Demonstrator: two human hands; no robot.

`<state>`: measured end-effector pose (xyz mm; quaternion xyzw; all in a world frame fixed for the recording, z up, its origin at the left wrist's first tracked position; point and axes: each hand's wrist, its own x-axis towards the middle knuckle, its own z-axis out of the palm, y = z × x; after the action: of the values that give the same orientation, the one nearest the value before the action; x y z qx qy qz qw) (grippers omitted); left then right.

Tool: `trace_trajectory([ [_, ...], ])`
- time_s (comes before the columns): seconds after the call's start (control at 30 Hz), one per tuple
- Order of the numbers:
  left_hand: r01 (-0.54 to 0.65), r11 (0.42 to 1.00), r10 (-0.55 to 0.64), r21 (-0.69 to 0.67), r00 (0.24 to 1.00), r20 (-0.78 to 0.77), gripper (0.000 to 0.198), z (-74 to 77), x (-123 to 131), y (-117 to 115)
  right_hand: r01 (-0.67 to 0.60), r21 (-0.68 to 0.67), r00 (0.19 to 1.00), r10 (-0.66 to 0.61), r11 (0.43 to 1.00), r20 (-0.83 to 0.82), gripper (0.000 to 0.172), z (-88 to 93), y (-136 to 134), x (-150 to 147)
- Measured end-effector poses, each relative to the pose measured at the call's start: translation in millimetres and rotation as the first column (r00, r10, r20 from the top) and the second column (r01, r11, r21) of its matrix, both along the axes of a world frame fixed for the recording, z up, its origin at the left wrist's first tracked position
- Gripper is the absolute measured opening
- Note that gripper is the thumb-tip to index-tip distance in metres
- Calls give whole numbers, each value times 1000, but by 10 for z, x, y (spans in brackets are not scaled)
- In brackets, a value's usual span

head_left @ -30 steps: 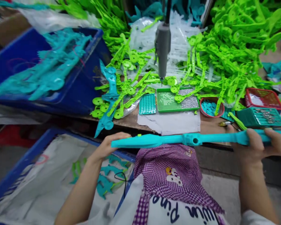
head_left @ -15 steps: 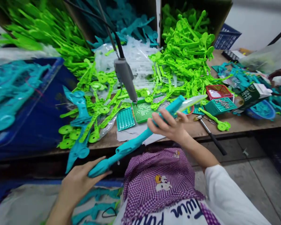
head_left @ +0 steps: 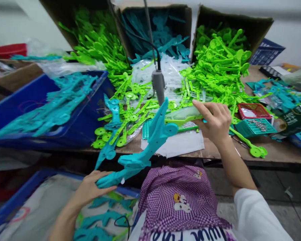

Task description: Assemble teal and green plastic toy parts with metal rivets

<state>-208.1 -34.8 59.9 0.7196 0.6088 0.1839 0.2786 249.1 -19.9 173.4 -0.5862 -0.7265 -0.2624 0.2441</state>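
A long teal plastic part (head_left: 145,147), shaped like a toy weapon's body, slants up across the middle. My left hand (head_left: 94,187) is closed around its lower end. My right hand (head_left: 213,122) pinches the right end of a bright green plastic arm with a translucent piece on it (head_left: 184,115). That arm reaches to the teal part's upper end; whether the two are joined cannot be told. Behind them hangs a grey electric screwdriver (head_left: 158,83), its tip hidden. Another teal part (head_left: 112,129) lies on the bench edge to the left, among loose green arms.
A blue bin (head_left: 77,142) of teal parts stands left. Boxes spill green arms (head_left: 218,67) at the back. Right of my hands are a red basket (head_left: 254,110), a teal basket of small metal pieces (head_left: 257,129) and a dark green carton (head_left: 294,120). Below left is a lined blue crate (head_left: 42,197).
The teal part has turned over, showing another side. My right hand has moved right, off the teal part and onto the green arm. The left hand keeps its hold; the camera view has shifted left.
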Motion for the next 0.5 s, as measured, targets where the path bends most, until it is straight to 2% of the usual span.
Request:
trace_trajectory([
  [0.07, -115, 992, 117, 46, 992, -36, 36, 41, -146, -163, -70, 40, 998, 70, 997, -5, 58, 57, 34, -220],
  [0.13, -266, 960, 270, 86, 962, -30, 35, 81, -325, -456, -184, 90, 983, 185, 979, -7, 57, 127, 44, -461],
  [0.2, -461, 880, 462, 113, 887, 16, 37, 76, -518, -863, -355, 139, 933, 361, 924, -14, 56, 129, 34, -677],
  [0.23, -560, 819, 559, 122, 828, 42, 39, 47, -611, -1093, -438, 151, 893, 448, 887, -42, 55, 89, 25, -771],
  [0.3, -751, 637, 747, 172, 657, 102, 45, -73, -776, -1551, -558, 153, 799, 578, 816, -166, 45, -60, 2, -944],
  [0.37, -881, 410, 878, 238, 452, 159, 46, -257, -907, -1947, -645, 121, 696, 645, 755, -316, 31, -242, -28, -1112],
  [0.47, -966, 107, 978, 237, 145, 149, 41, -583, -1043, -2342, -784, 72, 557, 751, 616, -355, 17, -444, -81, -1336],
  [0.5, -977, 37, 992, 212, 62, 113, 39, -694, -1074, -2425, -811, 55, 533, 776, 582, -337, 15, -485, -98, -1388],
])
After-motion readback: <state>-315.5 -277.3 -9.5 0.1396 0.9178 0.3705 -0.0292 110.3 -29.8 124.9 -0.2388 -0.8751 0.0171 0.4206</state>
